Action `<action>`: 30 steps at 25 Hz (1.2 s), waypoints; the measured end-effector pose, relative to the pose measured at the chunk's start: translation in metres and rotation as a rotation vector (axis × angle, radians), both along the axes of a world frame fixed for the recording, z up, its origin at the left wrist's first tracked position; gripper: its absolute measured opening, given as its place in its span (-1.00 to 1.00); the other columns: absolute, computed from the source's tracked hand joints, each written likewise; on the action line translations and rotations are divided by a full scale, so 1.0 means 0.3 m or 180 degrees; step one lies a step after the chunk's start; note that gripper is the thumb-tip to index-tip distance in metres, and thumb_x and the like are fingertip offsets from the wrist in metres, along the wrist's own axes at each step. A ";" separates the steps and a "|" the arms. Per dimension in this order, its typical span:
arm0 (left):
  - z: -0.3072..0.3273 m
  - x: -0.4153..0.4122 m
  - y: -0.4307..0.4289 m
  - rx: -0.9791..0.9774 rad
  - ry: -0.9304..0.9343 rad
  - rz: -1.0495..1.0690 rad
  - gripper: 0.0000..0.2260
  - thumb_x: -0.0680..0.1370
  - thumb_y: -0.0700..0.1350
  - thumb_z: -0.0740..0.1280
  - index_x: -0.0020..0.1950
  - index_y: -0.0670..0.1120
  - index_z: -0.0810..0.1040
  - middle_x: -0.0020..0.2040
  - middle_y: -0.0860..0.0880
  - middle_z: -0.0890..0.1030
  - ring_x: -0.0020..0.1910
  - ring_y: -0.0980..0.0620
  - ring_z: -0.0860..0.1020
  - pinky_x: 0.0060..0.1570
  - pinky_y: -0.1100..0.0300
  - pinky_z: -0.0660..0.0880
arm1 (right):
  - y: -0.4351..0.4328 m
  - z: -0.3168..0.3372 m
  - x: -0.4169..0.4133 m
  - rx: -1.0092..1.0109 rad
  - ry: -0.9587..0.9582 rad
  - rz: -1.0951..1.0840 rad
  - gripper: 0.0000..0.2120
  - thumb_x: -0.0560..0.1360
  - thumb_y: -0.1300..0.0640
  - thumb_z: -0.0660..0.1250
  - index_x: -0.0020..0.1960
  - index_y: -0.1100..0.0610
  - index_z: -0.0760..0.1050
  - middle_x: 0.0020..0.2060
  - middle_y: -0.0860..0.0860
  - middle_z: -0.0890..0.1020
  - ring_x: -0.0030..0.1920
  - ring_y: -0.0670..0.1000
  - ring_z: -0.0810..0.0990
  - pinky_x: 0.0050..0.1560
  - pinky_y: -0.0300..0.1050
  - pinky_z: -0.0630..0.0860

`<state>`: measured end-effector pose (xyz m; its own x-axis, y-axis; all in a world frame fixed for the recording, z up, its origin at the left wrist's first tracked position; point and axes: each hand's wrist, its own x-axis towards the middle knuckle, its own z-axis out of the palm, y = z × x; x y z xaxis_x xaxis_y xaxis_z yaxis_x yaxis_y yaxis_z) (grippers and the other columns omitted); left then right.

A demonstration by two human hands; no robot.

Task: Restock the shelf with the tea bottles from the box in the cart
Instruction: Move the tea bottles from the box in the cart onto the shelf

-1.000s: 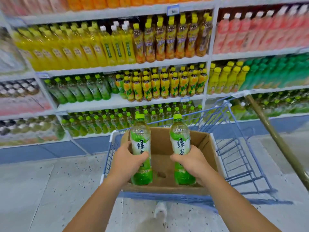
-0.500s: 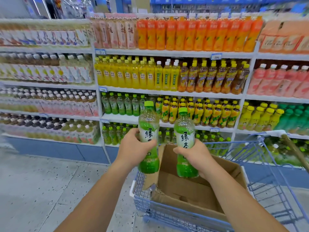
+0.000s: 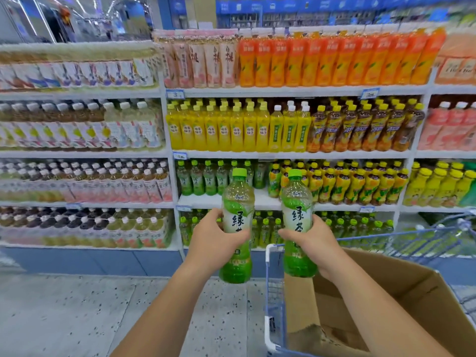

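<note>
- Head view: the left bottle (image 3: 235, 217) and the right bottle (image 3: 296, 215) stand upright in the air, side by side but apart, in front of the drinks shelving.
- A second ago both were low over the box (image 3: 386, 292). They have since been lifted clear and carried up toward the shelf (image 3: 262, 200), so the pick-up looks done and only placing remains.
- A bare stretch of that shelf, beside the matching green bottles (image 3: 198, 179), seems the likely spot.
- The left hand (image 3: 213, 238) has its fingers wrapped tight round the lower label of its bottle, and the right hand (image 3: 311, 243) grips the other the same way.
- Both forearms reach forward, converging slightly.
- The box sits open in the cart (image 3: 269, 279) at lower right, and the visible part of its inside shows only bare cardboard.
</note>
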<state>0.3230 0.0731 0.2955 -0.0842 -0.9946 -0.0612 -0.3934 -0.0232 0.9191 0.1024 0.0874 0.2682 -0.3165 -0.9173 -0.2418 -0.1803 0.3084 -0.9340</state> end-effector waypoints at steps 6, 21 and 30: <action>-0.010 0.076 -0.243 0.0147 0.0050 -0.0302 -0.71 0.45 -0.03 0.55 -0.03 0.20 0.45 -0.11 0.19 0.61 -0.17 0.27 0.58 -0.28 0.31 0.54 | -0.215 0.005 0.112 -0.0022 0.0121 -0.0227 -0.50 0.32 0.04 0.62 0.18 0.00 0.49 -0.03 -0.02 0.66 -0.04 0.03 0.65 0.04 0.10 0.61; -0.371 -0.036 -1.060 0.0408 0.0120 -0.0256 -0.68 0.44 -0.06 0.56 -0.03 0.22 0.45 -0.10 0.14 0.71 -0.18 0.22 0.67 -0.22 0.25 0.56 | -0.962 -0.335 -0.013 0.0204 0.0298 -0.0610 -0.57 0.35 0.08 0.60 0.12 -0.01 0.49 -0.07 -0.09 0.64 -0.11 -0.12 0.59 -0.25 -0.18 0.46; -0.814 -0.038 -1.495 0.0300 0.0189 -0.0494 -0.59 0.40 -0.05 0.59 0.12 0.21 0.48 -0.01 0.16 0.68 -0.14 0.26 0.66 -0.15 0.23 0.65 | -1.351 -0.706 0.022 0.0311 0.0577 -0.0844 -0.65 0.35 0.05 0.60 0.03 -0.05 0.52 -0.16 -0.15 0.68 -0.17 -0.14 0.64 -0.21 -0.13 0.56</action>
<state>0.3116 -0.3754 0.0512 -0.2423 -0.9595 -0.1439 -0.3441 -0.0537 0.9374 0.1091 -0.3180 0.0564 -0.5870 -0.7725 -0.2424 -0.2425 0.4534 -0.8577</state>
